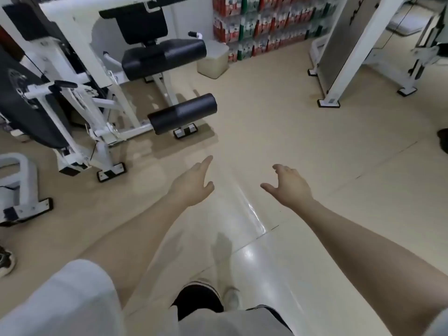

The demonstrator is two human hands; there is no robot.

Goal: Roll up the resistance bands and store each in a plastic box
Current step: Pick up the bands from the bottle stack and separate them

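No resistance band and no plastic storage box can be made out in this view. My left hand is stretched forward over the beige floor, fingers apart, holding nothing. My right hand reaches out beside it, about a hand's width to the right, fingers loosely spread and empty. Both forearms are bare and extend from the bottom of the frame.
A white gym machine with black pads and a black roller fills the left. A cream bin stands behind it. Stacked bottle packs line the far wall. Another white frame stands at right. Someone's shoe shows at the left edge.
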